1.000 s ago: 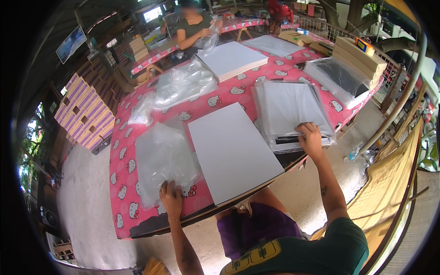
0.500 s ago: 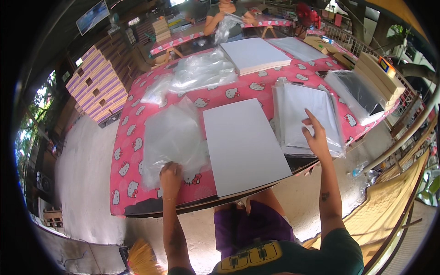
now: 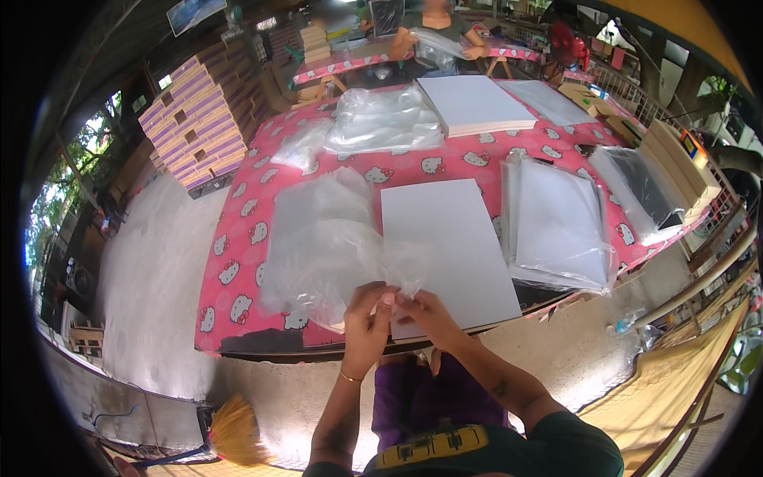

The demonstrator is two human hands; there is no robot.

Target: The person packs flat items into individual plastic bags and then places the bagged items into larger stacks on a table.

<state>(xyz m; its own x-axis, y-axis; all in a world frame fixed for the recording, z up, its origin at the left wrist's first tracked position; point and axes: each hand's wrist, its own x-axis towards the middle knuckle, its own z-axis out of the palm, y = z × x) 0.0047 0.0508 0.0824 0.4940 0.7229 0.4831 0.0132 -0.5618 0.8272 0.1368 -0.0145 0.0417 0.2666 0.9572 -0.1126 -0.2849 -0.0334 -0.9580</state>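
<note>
My left hand (image 3: 369, 319) and my right hand (image 3: 431, 316) meet at the table's near edge, both closed on the mouth of a clear plastic bag (image 3: 407, 258). Its loose film spreads left over a pile of clear bags (image 3: 318, 230) and partly over the white paper stack (image 3: 453, 230) in front of me. The fingertips nearly touch, and the film between them is crumpled. To the right of the paper lie clear bags with white sheets inside (image 3: 560, 226), stacked a little unevenly.
A pink patterned cloth covers the table (image 3: 230, 298). Farther back are more clear bags (image 3: 381, 123) and a thick white paper stack (image 3: 477, 99). Brown boxes (image 3: 675, 167) stand at the right. Purple-striped cartons (image 3: 191, 123) rise at the left. A person (image 3: 437, 40) holds plastic at another table.
My left hand has moved right with a plastic bag from the pile. The right hand has left the filled bags and come to the left hand, closing on the bag. The view has shifted slightly.
</note>
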